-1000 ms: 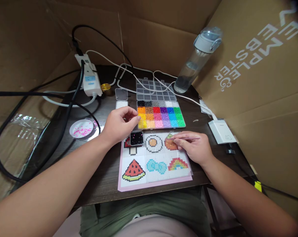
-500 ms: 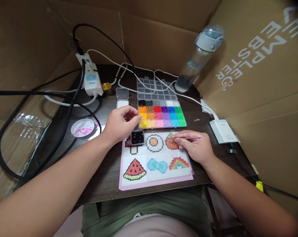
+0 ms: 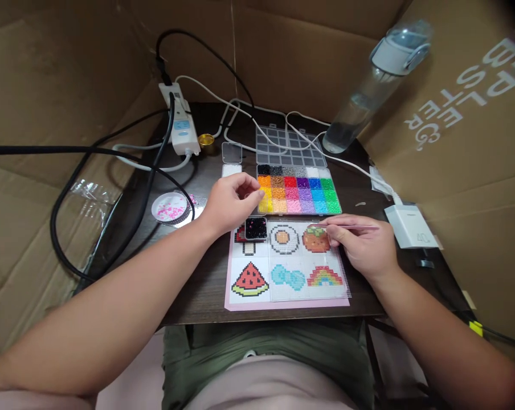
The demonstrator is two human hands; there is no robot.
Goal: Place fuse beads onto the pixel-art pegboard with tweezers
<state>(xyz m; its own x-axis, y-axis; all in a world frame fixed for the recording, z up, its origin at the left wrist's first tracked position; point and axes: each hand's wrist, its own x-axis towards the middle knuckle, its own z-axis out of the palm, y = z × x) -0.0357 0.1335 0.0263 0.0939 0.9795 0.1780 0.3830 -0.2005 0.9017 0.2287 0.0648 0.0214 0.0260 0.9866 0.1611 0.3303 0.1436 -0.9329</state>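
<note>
Under the right fingertips: tweezers, pinched between thumb and forefinger of the right hand, tips resting on the strawberry pattern of the pegboard.
Right fingers: narrow, closed on the tweezers — whether a bead sits in the tips is too small to tell.
Left hand: curled, thumb and forefinger close together above the small black-bead dish; I cannot tell if they hold anything.
Bead box: just beyond the left fingertips, lid thrown back, colours in rows.
Step in hand: by my reading, placing beads on the strawberry — the tweezer tips are at its top edge.
Next move calls for: a steady lowering onto one peg, then a light release; the left hand should keep clear of the dish.
Further out: pink-bead dish left of the left wrist, power strip and bottle at the back, charger past the right knuckles.
Change from a second ago: both hands keep their grip and place on the board; only the view has shifted, so everything sits further right in the frame.
</note>
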